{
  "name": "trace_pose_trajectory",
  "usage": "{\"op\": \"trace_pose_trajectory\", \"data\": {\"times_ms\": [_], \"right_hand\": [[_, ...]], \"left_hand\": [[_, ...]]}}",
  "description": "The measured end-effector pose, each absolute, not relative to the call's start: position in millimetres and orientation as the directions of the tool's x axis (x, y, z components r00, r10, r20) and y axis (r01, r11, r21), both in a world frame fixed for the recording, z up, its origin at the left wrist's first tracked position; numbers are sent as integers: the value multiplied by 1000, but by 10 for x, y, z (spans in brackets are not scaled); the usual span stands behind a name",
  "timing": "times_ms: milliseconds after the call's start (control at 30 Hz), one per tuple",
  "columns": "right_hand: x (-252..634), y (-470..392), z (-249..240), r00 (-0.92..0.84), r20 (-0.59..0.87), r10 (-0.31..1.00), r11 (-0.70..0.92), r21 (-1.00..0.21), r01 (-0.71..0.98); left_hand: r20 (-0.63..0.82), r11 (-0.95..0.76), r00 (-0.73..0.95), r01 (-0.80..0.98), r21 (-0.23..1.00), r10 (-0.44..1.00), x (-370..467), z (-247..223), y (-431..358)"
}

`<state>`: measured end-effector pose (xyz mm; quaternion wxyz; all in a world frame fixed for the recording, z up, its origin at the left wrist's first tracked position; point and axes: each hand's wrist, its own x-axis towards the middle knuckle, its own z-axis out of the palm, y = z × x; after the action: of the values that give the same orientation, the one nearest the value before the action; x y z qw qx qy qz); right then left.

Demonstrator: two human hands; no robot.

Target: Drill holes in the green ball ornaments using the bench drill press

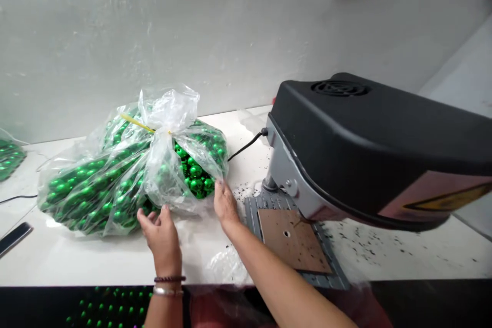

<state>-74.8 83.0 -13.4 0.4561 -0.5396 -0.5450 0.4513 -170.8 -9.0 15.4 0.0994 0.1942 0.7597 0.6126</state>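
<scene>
A large clear plastic bag (161,174) full of shiny green beads (196,170) lies on the white table. Its gathered neck is bound with a yellow tie (137,123). My left hand (163,233), with bracelets at the wrist, is at the bag's front edge, thumb and fingers apart and slightly curled. At the right end of the bag, my right hand (226,204) rests its fingertips against or very near the plastic. Whether either hand presses on the bag I cannot tell.
A black-hooded machine like a bench drill press (346,138) stands at the right, with a brown board (292,241) on its base. Dark chips are scattered around it. A phone (15,238) and more green beads (11,159) lie at the left. A grey wall (154,36) rises behind.
</scene>
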Motion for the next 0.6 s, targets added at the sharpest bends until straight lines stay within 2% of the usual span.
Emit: {"op": "trace_pose_trajectory", "data": {"times_ms": [33, 133, 267, 333, 400, 500, 533, 600], "right_hand": [[-664, 765, -129, 1, -10, 1000, -10, -977, 211], [-485, 647, -131, -17, -67, 998, -58, -944, 326], [-338, 577, -132, -12, -78, 997, -63, -874, 481], [-279, 520, -63, 23, -11, 1000, -22, -827, 561], [-257, 457, 76, 16, 115, 993, 79, -771, 632], [-330, 470, 345, -121, 314, 942, 309, -663, 681], [-373, 523, 419, -171, 354, 919, 370, -629, 684], [-450, 691, 497, -200, 360, 911, 389, -593, 705]], "left_hand": [[135, 235, -907, 244, 941, 399, -1575, 204, -132], [214, 329, -850, 401, 855, 482, -1305, 367, -43], [188, 383, -834, 424, 821, 519, -1352, 415, 151], [147, 374, -842, 378, 847, 518, -1438, 324, 91], [123, 343, -821, 362, 867, 557, -1482, 182, -54], [161, 238, -785, 366, 900, 598, -1462, -20, -252], [168, 215, -783, 359, 908, 599, -1450, -61, -285], [165, 196, -785, 343, 919, 597, -1451, -95, -305]]}}
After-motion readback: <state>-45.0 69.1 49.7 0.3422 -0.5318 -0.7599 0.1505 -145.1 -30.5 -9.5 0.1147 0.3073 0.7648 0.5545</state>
